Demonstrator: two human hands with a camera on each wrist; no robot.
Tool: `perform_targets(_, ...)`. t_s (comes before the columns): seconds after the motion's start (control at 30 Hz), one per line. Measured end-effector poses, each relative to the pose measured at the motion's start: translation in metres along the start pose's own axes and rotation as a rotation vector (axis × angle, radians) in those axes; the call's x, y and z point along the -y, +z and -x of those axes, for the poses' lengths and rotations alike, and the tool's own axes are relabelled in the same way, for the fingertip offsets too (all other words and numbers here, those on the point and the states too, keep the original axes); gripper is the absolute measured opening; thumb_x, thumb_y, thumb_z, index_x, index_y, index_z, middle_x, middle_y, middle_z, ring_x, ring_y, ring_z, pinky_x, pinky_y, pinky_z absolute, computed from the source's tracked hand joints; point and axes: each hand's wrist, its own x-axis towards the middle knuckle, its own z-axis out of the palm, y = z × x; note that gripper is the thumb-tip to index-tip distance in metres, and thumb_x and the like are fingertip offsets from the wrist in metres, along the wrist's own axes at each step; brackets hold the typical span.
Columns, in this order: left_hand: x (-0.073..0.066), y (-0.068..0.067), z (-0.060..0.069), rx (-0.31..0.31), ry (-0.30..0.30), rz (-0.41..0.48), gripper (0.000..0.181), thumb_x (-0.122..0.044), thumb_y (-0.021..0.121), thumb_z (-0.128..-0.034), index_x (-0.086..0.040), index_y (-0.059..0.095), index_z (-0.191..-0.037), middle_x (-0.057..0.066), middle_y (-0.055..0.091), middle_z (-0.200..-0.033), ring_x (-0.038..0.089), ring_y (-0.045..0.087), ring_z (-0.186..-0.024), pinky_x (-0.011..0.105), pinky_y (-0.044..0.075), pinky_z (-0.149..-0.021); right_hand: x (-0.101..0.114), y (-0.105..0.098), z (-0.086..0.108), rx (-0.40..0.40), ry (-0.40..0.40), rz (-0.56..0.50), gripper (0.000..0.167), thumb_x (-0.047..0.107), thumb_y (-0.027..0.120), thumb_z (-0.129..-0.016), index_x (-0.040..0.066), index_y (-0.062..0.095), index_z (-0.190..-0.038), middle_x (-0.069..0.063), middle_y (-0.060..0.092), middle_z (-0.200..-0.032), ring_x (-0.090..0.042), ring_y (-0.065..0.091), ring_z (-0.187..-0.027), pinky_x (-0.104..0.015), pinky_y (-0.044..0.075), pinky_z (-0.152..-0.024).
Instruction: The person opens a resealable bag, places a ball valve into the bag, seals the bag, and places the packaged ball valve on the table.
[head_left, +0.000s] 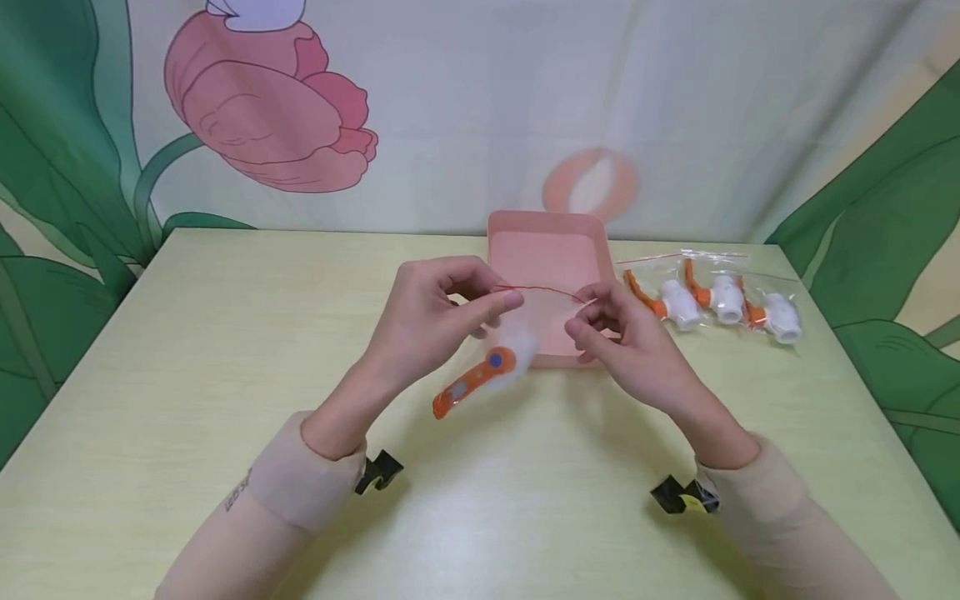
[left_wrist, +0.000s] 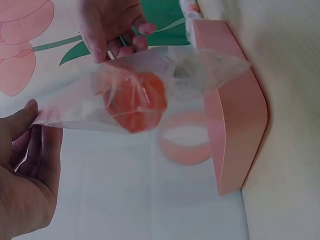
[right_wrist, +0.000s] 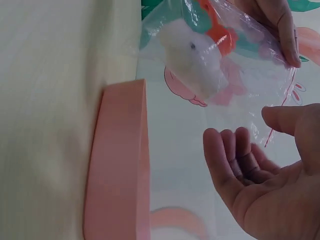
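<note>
A clear zip bag [right_wrist: 250, 112] with a red seal line hangs in the air between the two hands. Inside it is a white plastic valve [right_wrist: 192, 57] with an orange handle [head_left: 472, 382]. My left hand [head_left: 442, 312] pinches the bag's top edge at one end between thumb and fingers. Close to the other end of the red line is my right hand [head_left: 630, 346], its fingers loosely bent. In the right wrist view its thumb and fingers [right_wrist: 215, 150] stand apart, with nothing plainly gripped between them.
Behind the hands, a shallow pink tray [head_left: 547, 218] rests on the light wooden table [head_left: 187, 350]. To its right lie several bagged white valves [head_left: 726, 298] with orange handles. A printed curtain [head_left: 450, 108] hangs along the back edge.
</note>
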Motion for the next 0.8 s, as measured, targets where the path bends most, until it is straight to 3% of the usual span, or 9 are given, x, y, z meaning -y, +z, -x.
perform_targets(0.13,0.002,0.0,-0.001,-0.009,-0.013,0.018,0.008,-0.01,0.083,-0.088,-0.007,0.077,-0.083,0.006,0.07,-0.074,0.027,0.069,-0.065,0.037,0.06,-0.06,-0.001,0.007,-0.001,0.031,0.075,-0.07,0.04,0.012,0.061,-0.105,-0.004,0.046,-0.138,-0.022,0.061,-0.115,-0.035,0.063,-0.105,-0.038,0.058,-0.088)
perform_targets(0.23,0.003,0.0,-0.002,-0.018,-0.022,0.023,0.007,-0.01,0.083,-0.0877,-0.006,0.078,-0.084,0.01,0.071,-0.075,0.027,0.069,-0.065,0.037,0.06,-0.06,0.0,0.014,0.0,0.07,0.131,-0.048,0.047,0.02,0.063,-0.105,-0.002,0.045,-0.142,-0.019,0.059,-0.125,-0.032,0.059,-0.116,-0.04,0.055,-0.095)
perform_targets(0.43,0.004,0.002,-0.003,-0.043,-0.012,0.047,0.006,-0.007,0.082,-0.0877,-0.004,0.078,-0.084,0.009,0.073,-0.079,0.023,0.069,-0.064,0.037,0.06,-0.061,0.002,0.035,0.001,0.165,0.158,-0.077,0.066,0.025,0.07,-0.1,-0.002,0.037,-0.151,-0.018,0.051,-0.143,-0.03,0.054,-0.129,-0.045,0.048,-0.105)
perform_targets(0.6,0.003,0.005,-0.005,-0.061,0.011,0.07,0.006,-0.006,0.081,-0.0886,-0.004,0.078,-0.084,0.006,0.073,-0.079,0.022,0.068,-0.065,0.038,0.06,-0.06,0.001,0.046,0.0,0.149,0.144,-0.147,0.076,0.028,0.073,-0.098,0.0,0.031,-0.155,-0.015,0.049,-0.147,-0.03,0.053,-0.132,-0.045,0.047,-0.106)
perform_targets(0.8,0.002,0.008,-0.006,-0.076,0.018,0.088,0.005,-0.006,0.081,-0.0893,-0.005,0.078,-0.085,0.001,0.073,-0.077,0.021,0.069,-0.067,0.038,0.061,-0.06,0.003,0.054,-0.003,0.116,0.161,-0.231,0.076,0.024,0.073,-0.098,0.002,0.027,-0.154,-0.016,0.048,-0.144,-0.029,0.055,-0.13,-0.045,0.046,-0.106)
